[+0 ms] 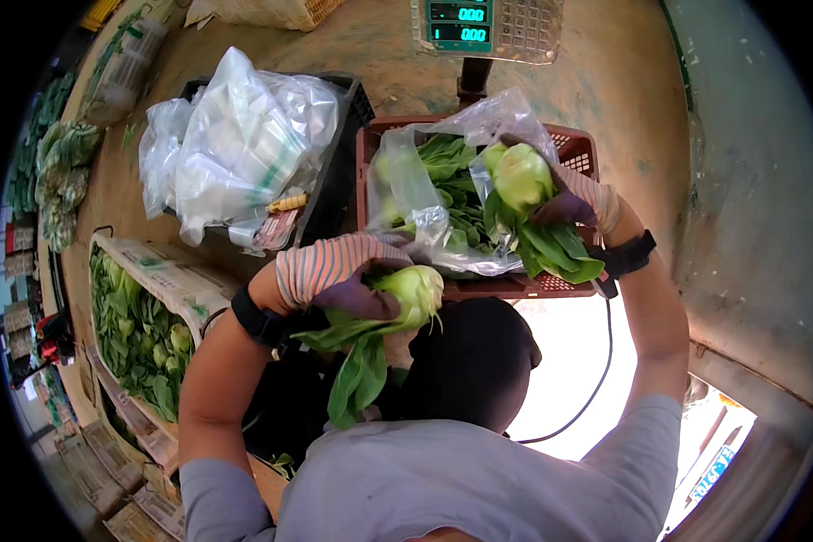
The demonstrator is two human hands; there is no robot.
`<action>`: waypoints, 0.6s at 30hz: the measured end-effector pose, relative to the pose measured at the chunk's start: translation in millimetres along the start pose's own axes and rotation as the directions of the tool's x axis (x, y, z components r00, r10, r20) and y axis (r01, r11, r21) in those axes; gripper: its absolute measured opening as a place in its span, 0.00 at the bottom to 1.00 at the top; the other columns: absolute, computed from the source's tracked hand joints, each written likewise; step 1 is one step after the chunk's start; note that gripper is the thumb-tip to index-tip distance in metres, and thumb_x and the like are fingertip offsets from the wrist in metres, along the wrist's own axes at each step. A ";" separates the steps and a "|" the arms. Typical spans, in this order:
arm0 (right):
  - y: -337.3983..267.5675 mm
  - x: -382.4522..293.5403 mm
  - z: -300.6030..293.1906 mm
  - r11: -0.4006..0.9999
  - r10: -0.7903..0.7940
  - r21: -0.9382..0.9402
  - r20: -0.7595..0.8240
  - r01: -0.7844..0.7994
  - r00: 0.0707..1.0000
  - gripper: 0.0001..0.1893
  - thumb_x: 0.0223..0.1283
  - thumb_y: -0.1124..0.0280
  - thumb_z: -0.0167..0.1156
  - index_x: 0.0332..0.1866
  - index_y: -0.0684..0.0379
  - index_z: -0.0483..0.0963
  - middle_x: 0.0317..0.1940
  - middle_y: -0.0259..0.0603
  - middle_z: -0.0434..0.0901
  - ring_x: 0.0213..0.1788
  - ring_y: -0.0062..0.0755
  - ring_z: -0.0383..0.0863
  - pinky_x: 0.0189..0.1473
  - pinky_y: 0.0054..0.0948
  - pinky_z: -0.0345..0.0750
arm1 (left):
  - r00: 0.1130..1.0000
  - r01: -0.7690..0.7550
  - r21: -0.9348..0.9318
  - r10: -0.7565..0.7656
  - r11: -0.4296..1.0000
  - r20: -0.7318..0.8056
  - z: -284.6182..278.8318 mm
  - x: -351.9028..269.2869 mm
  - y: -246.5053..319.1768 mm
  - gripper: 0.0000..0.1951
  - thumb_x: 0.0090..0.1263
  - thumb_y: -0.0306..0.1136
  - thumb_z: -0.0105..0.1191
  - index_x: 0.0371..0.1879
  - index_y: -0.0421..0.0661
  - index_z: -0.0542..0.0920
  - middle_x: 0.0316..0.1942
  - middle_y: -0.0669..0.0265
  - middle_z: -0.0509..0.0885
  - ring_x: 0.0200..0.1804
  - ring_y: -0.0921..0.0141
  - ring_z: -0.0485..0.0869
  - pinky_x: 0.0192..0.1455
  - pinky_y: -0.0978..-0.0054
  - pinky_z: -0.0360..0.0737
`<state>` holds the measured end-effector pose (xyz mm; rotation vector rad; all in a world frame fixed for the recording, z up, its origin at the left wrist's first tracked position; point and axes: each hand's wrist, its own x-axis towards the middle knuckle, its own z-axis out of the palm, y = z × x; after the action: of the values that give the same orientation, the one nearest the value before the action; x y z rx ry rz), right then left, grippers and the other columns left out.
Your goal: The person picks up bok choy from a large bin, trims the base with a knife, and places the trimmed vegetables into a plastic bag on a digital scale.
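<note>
My left hand [352,278], in a striped glove with a dark palm, is closed around a bok choy [413,295]. Its pale base points right and the leaves hang down. My right hand [576,196], gloved the same way, grips another bok choy [522,179] over the right side of a clear plastic bag [406,162]. That bag lies spread inside a red-brown plastic crate [366,162], and its mouth shows green leaves [450,162] within. The left hand is at the crate's near left corner, its fingertips by the bag's edge.
A scale display [474,30] on a post stands behind the crate. Left of it, a black crate [352,95] holds plastic bags [244,149] and a yellow-handled tool [288,203]. A foam box [169,271] of bok choy sits lower left. A cable [603,379] hangs at the right.
</note>
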<state>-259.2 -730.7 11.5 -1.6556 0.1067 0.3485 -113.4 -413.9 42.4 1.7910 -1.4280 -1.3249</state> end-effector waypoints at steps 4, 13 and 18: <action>7.2 45.0 8.0 0.920 0.162 -0.389 0.258 -0.052 0.952 0.54 0.42 0.65 0.75 0.76 0.46 0.49 0.55 0.46 0.78 0.54 0.37 0.78 0.58 0.35 0.75 | 0.957 -0.255 -0.516 0.138 0.818 -0.255 -1.5 -9.2 -13.9 0.28 0.60 0.52 0.58 0.49 0.38 0.79 0.46 0.60 0.83 0.47 0.66 0.82 0.55 0.71 0.76; 48.7 153.6 105.4 0.166 0.088 -0.979 0.138 0.122 0.986 0.44 0.53 0.64 0.64 0.75 0.31 0.51 0.65 0.53 0.69 0.60 0.51 0.76 0.59 0.43 0.74 | 0.869 -0.303 -0.607 -0.048 0.735 -0.492 13.7 -51.1 -17.4 0.24 0.64 0.49 0.56 0.46 0.38 0.78 0.44 0.58 0.82 0.48 0.67 0.79 0.54 0.69 0.73; 74.4 144.4 86.2 0.118 -0.075 -0.963 0.234 0.242 0.969 0.34 0.62 0.61 0.59 0.73 0.32 0.56 0.72 0.56 0.56 0.63 0.54 0.73 0.61 0.45 0.72 | 0.848 -0.273 -0.487 -0.031 0.829 -0.529 14.2 -57.5 -35.4 0.23 0.64 0.46 0.57 0.49 0.38 0.78 0.46 0.60 0.83 0.48 0.67 0.82 0.53 0.69 0.79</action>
<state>-156.7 -635.4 -107.8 -2.9996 -0.5714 0.3755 -109.1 -346.3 29.1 1.4658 -0.7472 -0.9404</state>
